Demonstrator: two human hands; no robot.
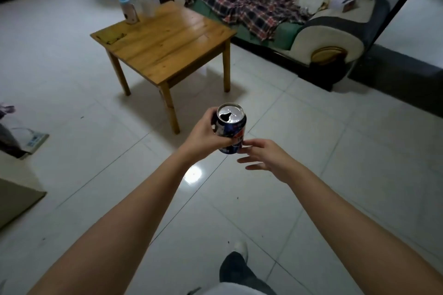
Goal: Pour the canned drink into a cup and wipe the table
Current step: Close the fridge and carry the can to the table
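A blue drink can (231, 127) with its top opened is held upright in front of me, above the tiled floor. My left hand (206, 134) grips it, fingers and thumb curled round its side. My right hand (263, 158) hovers just right of the can's base with fingers spread and relaxed, one fingertip near or touching the can. The wooden table (167, 40) stands further ahead. On its far left corner are a clear cup (147, 6) and a bottle with a light blue cap (127, 9). A flat brownish item (111, 37), perhaps a cloth, lies at the table's left edge.
A worn sofa (335, 26) with a plaid cloth (249, 9) stands behind and right of the table. A scale (36, 140) sits on the floor at the left, a mat (16, 199) lower left. My foot (239, 249) shows below.
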